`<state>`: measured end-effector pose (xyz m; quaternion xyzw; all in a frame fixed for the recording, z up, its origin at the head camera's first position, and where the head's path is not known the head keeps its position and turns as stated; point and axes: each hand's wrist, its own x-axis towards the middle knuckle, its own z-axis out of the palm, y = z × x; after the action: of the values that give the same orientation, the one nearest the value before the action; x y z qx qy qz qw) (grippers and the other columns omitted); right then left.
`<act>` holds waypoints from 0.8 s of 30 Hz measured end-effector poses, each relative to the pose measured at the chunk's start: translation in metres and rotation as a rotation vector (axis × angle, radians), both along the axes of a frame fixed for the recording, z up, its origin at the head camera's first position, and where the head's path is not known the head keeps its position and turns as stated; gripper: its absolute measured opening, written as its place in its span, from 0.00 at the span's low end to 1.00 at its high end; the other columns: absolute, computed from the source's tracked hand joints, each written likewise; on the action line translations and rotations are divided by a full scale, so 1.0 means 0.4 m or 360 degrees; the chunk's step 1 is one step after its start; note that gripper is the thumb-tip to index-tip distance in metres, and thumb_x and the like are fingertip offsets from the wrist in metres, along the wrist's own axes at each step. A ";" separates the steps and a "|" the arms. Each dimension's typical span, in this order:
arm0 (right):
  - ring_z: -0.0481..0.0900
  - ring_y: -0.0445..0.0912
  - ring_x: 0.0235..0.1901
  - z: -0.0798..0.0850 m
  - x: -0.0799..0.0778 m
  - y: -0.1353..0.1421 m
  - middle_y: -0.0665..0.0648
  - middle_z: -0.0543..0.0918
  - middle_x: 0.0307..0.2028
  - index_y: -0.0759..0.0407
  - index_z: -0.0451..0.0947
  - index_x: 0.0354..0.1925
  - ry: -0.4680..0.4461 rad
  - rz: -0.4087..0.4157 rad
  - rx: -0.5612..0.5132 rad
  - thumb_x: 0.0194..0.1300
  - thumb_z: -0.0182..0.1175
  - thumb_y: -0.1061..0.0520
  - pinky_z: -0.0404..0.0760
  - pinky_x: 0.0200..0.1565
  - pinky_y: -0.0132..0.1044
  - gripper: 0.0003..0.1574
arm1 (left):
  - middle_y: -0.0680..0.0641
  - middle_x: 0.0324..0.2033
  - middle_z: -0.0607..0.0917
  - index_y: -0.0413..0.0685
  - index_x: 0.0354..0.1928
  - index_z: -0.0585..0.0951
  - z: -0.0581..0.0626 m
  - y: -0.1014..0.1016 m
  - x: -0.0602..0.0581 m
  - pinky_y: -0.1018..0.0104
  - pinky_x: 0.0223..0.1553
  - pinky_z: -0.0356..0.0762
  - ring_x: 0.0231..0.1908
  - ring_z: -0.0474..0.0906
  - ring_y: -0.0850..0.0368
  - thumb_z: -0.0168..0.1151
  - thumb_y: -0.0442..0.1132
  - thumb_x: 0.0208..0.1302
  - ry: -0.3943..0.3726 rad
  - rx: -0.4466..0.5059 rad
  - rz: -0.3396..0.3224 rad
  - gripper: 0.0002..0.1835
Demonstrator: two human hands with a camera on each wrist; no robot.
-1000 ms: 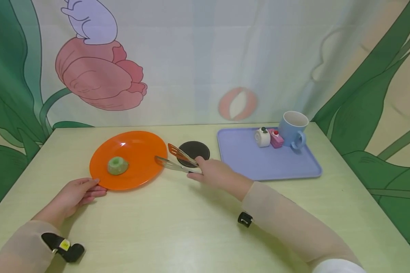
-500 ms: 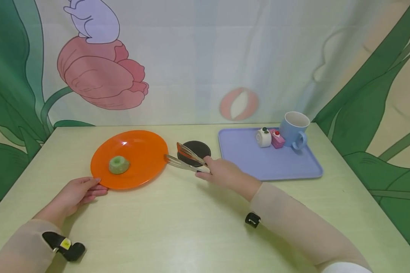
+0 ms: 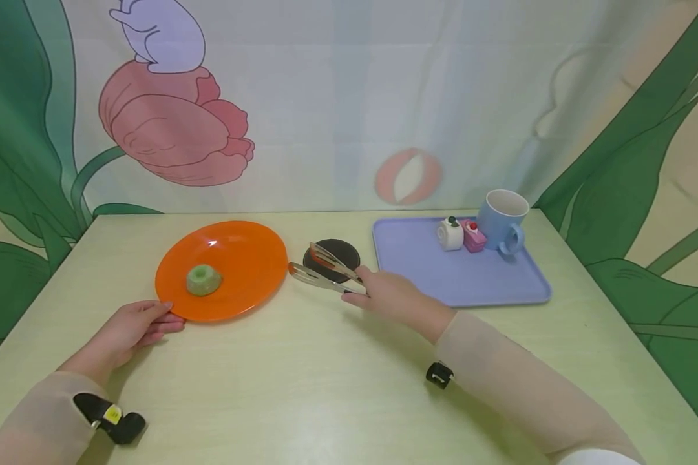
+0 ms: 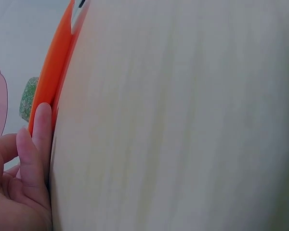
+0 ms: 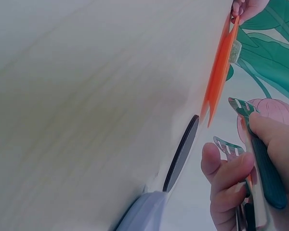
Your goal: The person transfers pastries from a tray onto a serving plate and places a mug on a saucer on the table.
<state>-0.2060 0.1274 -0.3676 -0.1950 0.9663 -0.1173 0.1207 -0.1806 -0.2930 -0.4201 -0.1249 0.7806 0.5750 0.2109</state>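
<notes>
My left hand (image 3: 132, 329) pinches the near left rim of an orange plate (image 3: 250, 271), thumb on top and fingers underneath. A green ring-shaped cake (image 3: 203, 280) sits on the plate's left part. In my right hand (image 3: 398, 297) is a pair of metal serving tongs (image 3: 320, 279) with slotted ends spread apart and nothing between them. The tong tips point left, just past the plate's right rim and over a black round coaster (image 3: 333, 249). In the right wrist view, the fingers curl round the dark handles of the tongs (image 5: 266, 163).
On the right lies a lavender tray (image 3: 424, 278). It holds a white roll cake (image 3: 450, 234), a pink cake slice (image 3: 474, 236) and a blue mug (image 3: 501, 223) at its back right. A printed curtain (image 3: 302, 116) hangs behind the table (image 3: 302, 387).
My right hand has drawn the tongs to the right, away from the plate's rim and across the coaster. The left hand stays at the plate, and the green cake stays on it.
</notes>
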 end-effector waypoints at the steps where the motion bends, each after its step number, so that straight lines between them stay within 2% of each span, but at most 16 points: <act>1: 0.78 0.47 0.30 -0.001 0.001 0.003 0.55 0.80 0.34 0.61 0.66 0.55 0.0002 0.0000 -0.0004 0.65 0.51 0.35 0.76 0.32 0.43 0.35 | 0.55 0.33 0.86 0.32 0.63 0.61 0.000 0.000 0.000 0.76 0.35 0.76 0.36 0.82 0.66 0.42 0.52 0.73 -0.0002 -0.0003 0.0003 0.30; 6: 0.74 0.47 0.25 0.002 0.003 0.022 0.53 0.75 0.26 0.60 0.66 0.54 0.0001 0.0004 -0.0014 0.65 0.52 0.36 0.73 0.27 0.41 0.33 | 0.54 0.34 0.86 0.32 0.63 0.61 0.002 0.003 0.000 0.76 0.35 0.76 0.36 0.82 0.66 0.42 0.52 0.73 -0.0004 -0.0016 0.0004 0.30; 15: 0.70 0.46 0.21 0.018 0.004 0.051 0.53 0.73 0.22 0.60 0.66 0.50 -0.0008 -0.0011 -0.0022 0.65 0.52 0.37 0.68 0.21 0.37 0.30 | 0.54 0.34 0.86 0.31 0.63 0.62 0.002 0.004 -0.001 0.76 0.35 0.76 0.36 0.82 0.66 0.41 0.52 0.73 0.0009 -0.0019 -0.0005 0.30; 24: 0.70 0.47 0.22 0.015 0.006 0.078 0.53 0.71 0.22 0.61 0.67 0.48 -0.0038 -0.0088 -0.0068 0.65 0.53 0.38 0.68 0.22 0.37 0.30 | 0.54 0.33 0.86 0.31 0.62 0.62 0.009 0.006 0.003 0.76 0.35 0.76 0.35 0.82 0.66 0.41 0.51 0.73 -0.0001 -0.0029 0.0009 0.30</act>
<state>-0.2037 0.1587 -0.3617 -0.1694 0.9671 -0.1433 0.1247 -0.1792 -0.2907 -0.4165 -0.1293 0.7853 0.5685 0.2083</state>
